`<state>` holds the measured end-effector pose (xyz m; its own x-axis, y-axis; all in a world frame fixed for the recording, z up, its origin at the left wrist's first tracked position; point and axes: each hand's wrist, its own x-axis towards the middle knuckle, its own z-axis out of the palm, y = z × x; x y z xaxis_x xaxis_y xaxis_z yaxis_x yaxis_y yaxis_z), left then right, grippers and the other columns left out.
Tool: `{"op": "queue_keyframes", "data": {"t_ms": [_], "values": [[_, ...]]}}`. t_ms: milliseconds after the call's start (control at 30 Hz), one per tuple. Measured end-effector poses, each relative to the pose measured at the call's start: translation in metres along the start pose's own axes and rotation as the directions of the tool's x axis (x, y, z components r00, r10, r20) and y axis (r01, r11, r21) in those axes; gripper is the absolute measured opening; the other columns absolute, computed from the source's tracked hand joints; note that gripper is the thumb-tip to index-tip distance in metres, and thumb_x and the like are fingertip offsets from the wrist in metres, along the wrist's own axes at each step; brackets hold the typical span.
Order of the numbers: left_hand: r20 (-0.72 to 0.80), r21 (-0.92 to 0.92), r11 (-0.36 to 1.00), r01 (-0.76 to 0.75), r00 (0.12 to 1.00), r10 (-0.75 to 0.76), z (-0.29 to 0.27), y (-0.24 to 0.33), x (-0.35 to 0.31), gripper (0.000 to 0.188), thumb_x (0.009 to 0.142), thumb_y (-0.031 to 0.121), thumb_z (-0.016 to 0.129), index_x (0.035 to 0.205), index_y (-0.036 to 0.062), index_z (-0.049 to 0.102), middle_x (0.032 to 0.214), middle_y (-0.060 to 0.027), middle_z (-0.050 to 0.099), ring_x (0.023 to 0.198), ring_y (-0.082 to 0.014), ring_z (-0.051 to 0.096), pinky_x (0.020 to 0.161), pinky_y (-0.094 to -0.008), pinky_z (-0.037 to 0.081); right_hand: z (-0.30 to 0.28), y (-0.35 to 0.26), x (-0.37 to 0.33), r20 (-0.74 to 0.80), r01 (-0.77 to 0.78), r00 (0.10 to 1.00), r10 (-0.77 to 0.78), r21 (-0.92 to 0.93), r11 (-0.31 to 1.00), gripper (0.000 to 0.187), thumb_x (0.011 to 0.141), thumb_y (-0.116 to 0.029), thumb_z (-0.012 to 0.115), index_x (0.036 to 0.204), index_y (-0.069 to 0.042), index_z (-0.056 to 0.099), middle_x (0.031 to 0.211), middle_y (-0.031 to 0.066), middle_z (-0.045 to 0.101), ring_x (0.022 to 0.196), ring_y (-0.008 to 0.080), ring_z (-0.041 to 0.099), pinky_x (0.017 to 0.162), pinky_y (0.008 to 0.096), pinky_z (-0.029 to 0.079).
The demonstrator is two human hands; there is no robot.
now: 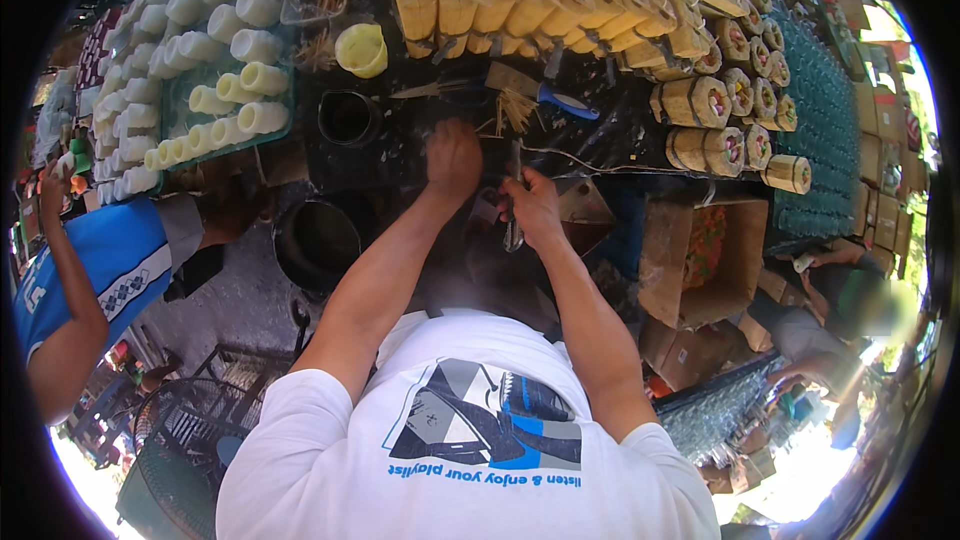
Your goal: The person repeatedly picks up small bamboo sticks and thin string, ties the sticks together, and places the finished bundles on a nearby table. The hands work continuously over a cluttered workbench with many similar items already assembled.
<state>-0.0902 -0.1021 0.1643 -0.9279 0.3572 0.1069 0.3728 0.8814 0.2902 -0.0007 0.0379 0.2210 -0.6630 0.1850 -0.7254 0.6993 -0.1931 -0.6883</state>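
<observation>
Gripping a metal tool [513, 225] in a closed fist, right hand [530, 205] sits at the dark worktable [640, 140] edge — left hand [453, 158] curled just beside it, contents hidden — thin sticks [515, 108] beyond.

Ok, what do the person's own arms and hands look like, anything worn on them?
Both forearms are bare. The left hand and right hand wear no gloves, and no rings or watch can be made out. Short white T-shirt sleeves cover the upper arms; the shirt has a blue, black and grey graphic with blue lettering.

Right hand [532, 202] on scissors [513, 225] (dark bench [620, 140])
</observation>
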Motion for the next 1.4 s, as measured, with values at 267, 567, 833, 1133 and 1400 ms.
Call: {"op": "queue_keyframes", "data": {"t_ms": [267,567,833,1133,1400], "values": [[0.398,-0.672,0.588,0.45,0.889,-0.226,-0.041,-0.007,-0.013,0.01,0.095,0.004,0.066,0.103,-0.002,0.066,0.081,-0.0106,0.068,0.069,-0.0224,0.064,0.064,-0.0387,0.05,0.011,-0.016,0.016,0.026,0.102,0.994,-0.107,0.156,0.983,0.02,0.1,-0.014,0.066,0.116,-0.002,0.066,0.089,0.004,0.067,0.067,0.0115,0.062,0.056,0.0286,0.052],[0.691,-0.722,0.013,0.692,0.721,-0.051,-0.058,-0.007,-0.035,0.017,0.1,0.009,0.067,0.107,-0.0048,0.073,0.087,-0.0061,0.074,0.07,-0.009,0.06,0.061,-0.0236,0.047,0.016,-0.018,0.032,0.131,0.175,0.975,-0.181,0.055,0.983,0.01,0.098,-0.013,0.07,0.103,-0.004,0.068,0.079,0.0007,0.066,0.062,0.0092,0.059,0.055,0.0269,0.048],[0.705,-0.645,0.112,0.756,0.645,-0.295,-0.034,0.0,-0.061,0.016,0.097,0.009,0.069,0.101,-0.0037,0.078,0.084,-0.0059,0.075,0.069,-0.0106,0.067,0.06,-0.025,0.054,0.028,-0.012,0.004,0.074,0.354,0.925,-0.372,-0.525,0.774,0.018,0.101,-0.017,0.06,0.101,0.0,0.064,0.071,0.0161,0.068,0.061,0.0303,0.068,0.057,0.0435,0.052],[0.446,-0.706,0.431,0.562,0.825,-0.347,-0.012,0.004,-0.081,0.021,0.092,0.013,0.073,0.105,-0.0022,0.077,0.084,-0.018,0.076,0.075,-0.0202,0.074,0.067,-0.0344,0.056,0.037,0.016,-0.013,0.199,0.418,0.849,-0.489,-0.819,0.393,0.03,0.096,-0.016,0.056,0.115,0.006,0.063,0.076,0.0284,0.069,0.075,0.0485,0.069,0.069,0.0592,0.054],[0.362,-0.733,0.475,0.487,0.871,-0.333,0.002,-0.002,-0.088,0.021,0.09,0.015,0.074,0.105,0.0005,0.077,0.084,-0.0196,0.074,0.074,-0.0205,0.071,0.069,-0.0356,0.054,0.048,0.019,-0.01,0.237,0.418,0.823,-0.516,-0.868,0.269,0.033,0.094,-0.014,0.057,0.116,0.009,0.063,0.078,0.0276,0.071,0.073,0.0462,0.071,0.068,0.0551,0.057]]}}
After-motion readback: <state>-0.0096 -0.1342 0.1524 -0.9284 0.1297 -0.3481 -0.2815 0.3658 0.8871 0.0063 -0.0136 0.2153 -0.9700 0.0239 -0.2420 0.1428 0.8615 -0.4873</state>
